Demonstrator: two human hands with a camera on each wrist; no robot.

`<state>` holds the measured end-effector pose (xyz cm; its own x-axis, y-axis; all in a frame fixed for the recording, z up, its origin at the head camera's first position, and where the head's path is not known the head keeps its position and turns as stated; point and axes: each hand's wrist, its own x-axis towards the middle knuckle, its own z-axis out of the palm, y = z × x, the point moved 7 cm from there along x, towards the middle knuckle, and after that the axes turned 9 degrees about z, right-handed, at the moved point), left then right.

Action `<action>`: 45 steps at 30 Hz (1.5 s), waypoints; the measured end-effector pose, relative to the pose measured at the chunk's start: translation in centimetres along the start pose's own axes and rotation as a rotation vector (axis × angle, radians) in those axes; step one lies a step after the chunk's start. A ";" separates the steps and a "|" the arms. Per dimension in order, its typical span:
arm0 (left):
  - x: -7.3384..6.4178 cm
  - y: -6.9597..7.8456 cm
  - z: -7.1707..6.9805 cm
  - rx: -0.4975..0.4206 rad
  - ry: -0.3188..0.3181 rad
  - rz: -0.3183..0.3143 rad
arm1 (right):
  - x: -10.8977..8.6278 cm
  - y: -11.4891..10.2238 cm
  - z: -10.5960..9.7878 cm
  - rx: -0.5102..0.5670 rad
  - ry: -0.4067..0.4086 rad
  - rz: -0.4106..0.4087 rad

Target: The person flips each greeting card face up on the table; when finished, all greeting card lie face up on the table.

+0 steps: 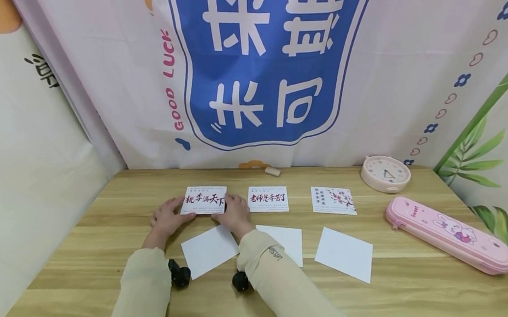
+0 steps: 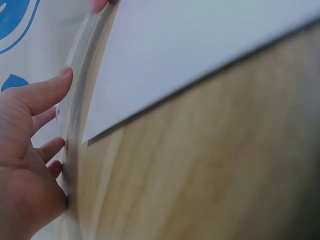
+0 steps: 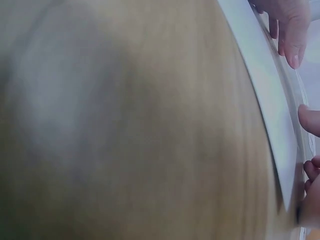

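Observation:
My left hand point(image 1: 168, 218) and right hand point(image 1: 233, 211) pinch a white card with dark red Chinese lettering point(image 1: 204, 199) by its left and right sides, thumbs on the near face. In the left wrist view my left hand point(image 2: 30, 125) shows its thumb in front of the card's edge and other fingers behind. The right wrist view catches my right hand point(image 3: 312, 125) only partly. Nearer me lies a blank white card point(image 1: 209, 251), partly under the right forearm. To the right are a second red-lettered card point(image 1: 268, 199) and a card with blossoms point(image 1: 333, 201).
Two more blank cards lie in the near row: a middle one point(image 1: 288, 239), partly covered by the right sleeve, and a right one point(image 1: 344, 254). A pink pencil case point(image 1: 449, 235) and round clock point(image 1: 386, 174) stand right. A small beige piece point(image 1: 272, 171) lies at the back.

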<state>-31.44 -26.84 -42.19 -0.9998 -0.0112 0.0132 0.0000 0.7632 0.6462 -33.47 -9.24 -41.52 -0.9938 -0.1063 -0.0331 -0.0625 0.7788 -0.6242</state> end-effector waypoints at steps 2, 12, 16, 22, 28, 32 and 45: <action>0.0 0.1 0.0 0.012 -0.006 -0.005 | 0.0 0.0 -0.1 -0.010 0.005 -0.004; -0.2 0.6 0.1 0.040 -0.011 -0.012 | -0.1 -0.2 -0.1 -0.039 0.003 -0.007; -0.2 0.6 0.1 0.052 -0.008 -0.010 | 0.1 -0.2 0.1 -0.045 -0.010 0.000; -0.3 0.4 0.1 0.083 -0.009 0.000 | 0.2 -0.2 0.4 -0.096 -0.024 -0.001; -0.3 0.6 0.1 0.101 -0.005 0.010 | 0.1 -0.3 0.3 -0.150 -0.026 -0.008; -0.5 0.8 0.0 0.108 0.006 0.015 | 0.0 -0.4 0.3 -0.139 -0.029 -0.009; -0.9 0.7 0.0 0.078 0.017 0.019 | 0.4 0.1 0.3 0.060 -0.048 -0.010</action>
<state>-30.54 -26.30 -41.70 -0.9992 -0.0063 0.0383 0.0173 0.8111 0.5846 -33.88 -9.41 -41.88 -0.9875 -0.1444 -0.0631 -0.0652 0.7391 -0.6704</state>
